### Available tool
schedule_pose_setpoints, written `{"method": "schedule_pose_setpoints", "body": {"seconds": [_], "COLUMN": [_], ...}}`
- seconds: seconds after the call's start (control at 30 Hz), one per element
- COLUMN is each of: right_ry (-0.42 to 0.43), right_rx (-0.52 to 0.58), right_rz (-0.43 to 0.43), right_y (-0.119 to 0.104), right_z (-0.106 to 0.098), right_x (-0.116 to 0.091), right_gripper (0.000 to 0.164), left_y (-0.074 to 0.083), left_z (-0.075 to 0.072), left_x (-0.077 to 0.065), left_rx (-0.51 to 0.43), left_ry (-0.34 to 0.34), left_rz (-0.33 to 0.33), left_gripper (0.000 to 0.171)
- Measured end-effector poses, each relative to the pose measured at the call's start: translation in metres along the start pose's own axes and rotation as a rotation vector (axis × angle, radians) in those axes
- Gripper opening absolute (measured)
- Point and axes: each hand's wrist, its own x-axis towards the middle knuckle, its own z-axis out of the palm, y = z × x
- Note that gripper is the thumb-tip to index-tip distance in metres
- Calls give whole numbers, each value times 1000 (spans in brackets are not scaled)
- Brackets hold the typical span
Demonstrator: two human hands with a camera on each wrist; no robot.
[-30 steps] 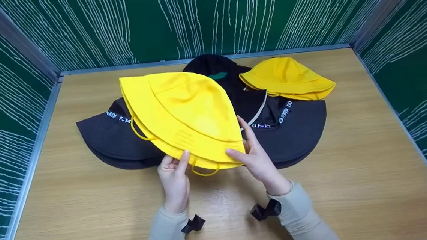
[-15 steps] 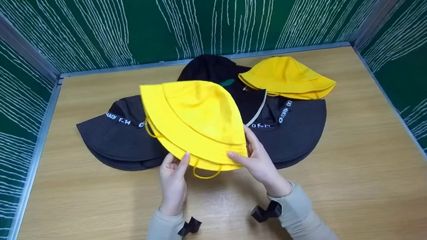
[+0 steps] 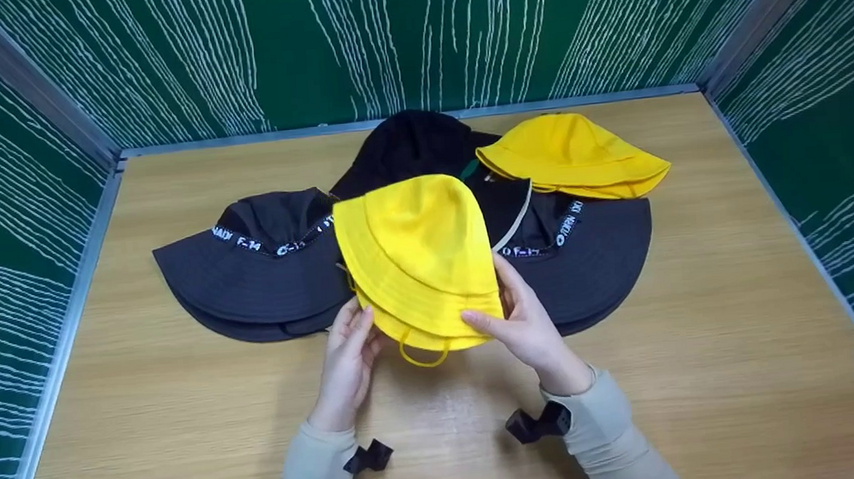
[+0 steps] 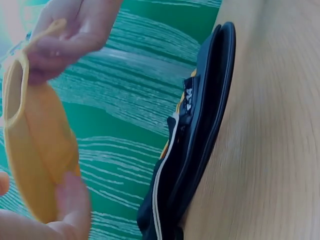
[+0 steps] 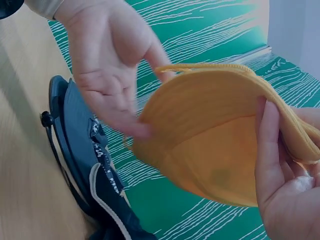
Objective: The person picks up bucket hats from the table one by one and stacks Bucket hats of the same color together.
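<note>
In the head view, a yellow bucket hat [image 3: 428, 262] with a thin yellow cord hangs above the table, its crown pointing away. My right hand [image 3: 535, 330] grips the brim at its lower right, thumb on top; the right wrist view shows these fingers [image 5: 269, 145] at the hat's open underside. My left hand [image 3: 346, 365] holds the left brim edge loosely between thumb and fingers. In the right wrist view that left hand [image 5: 107, 65] has its palm showing, with blurred fingertips. The left wrist view shows the folded hat [image 4: 45, 135] between both hands.
On the wooden table [image 3: 184, 422] lie a dark lettered hat [image 3: 264, 273] at left, another dark hat [image 3: 594, 265] at right, and a black hat [image 3: 413, 146] behind. A second yellow hat [image 3: 571, 154] rests atop the right-hand pile. Green walls [image 3: 413, 37] enclose the table.
The yellow hat has come nearer and right, turning more upright and looking narrower. My left hand has shifted from the lower brim towards its left edge; my right hand keeps its grip.
</note>
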Motion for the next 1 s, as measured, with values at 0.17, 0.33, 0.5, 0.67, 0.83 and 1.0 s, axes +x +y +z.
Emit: {"method": "schedule_pose_setpoints", "body": {"seconds": [0.17,0.33,0.5,0.67,0.83,1.0], "right_ry": [-108,-225,-366,-419,-422,-437], "right_rx": [15,37,82,38,0,-11], "right_rz": [-116,-199,-205,-172,-160,-146], "right_y": [-5,-10,-12,-12,-10,-9], "right_z": [-4,-8,-11,-13,-13,-16], "right_x": [-6,-11,-15,-18,-18,-17], "right_gripper": [74,67,66,64,64,63], "left_y": [10,25,41,42,39,39], "left_z": [-16,-33,-50,-63,-67,-69], "left_x": [2,10,19,25,30,34], "left_rx": [50,58,110,125,69,92], "left_ry": [69,135,119,-9,6,61], "left_rz": [-27,23,32,-69,-111,-97], "left_gripper": [57,57,62,69,66,62]}}
